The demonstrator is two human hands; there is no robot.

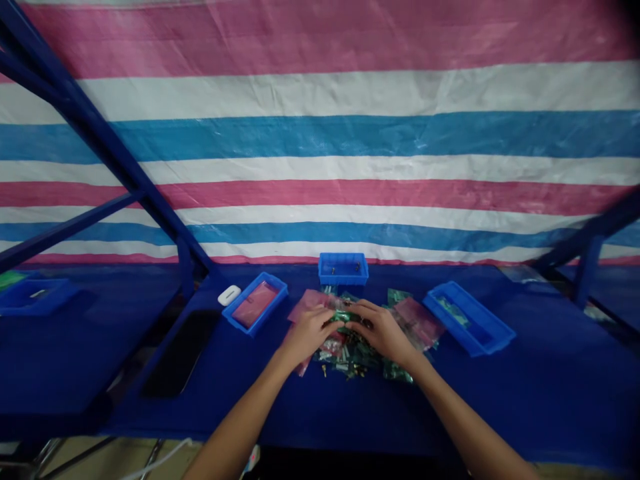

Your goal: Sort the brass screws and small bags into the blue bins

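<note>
Over a pile of small parts in the middle of the blue table, my left hand and my right hand come close together. Between their fingertips is a small green plastic bag, pinched from both sides. What the bag contains is too blurred to tell. Pink plastic bags lie behind and beside my left hand, and another pink bag is right of my right hand. Below the hands are loose silvery and brass-coloured pieces and more green bags.
A blue tray stands behind the pile. A blue tray with pink bags is left, beside a white case. On the right is a blue tray with green bags. A black phone-like slab lies left; blue frame bars rise behind.
</note>
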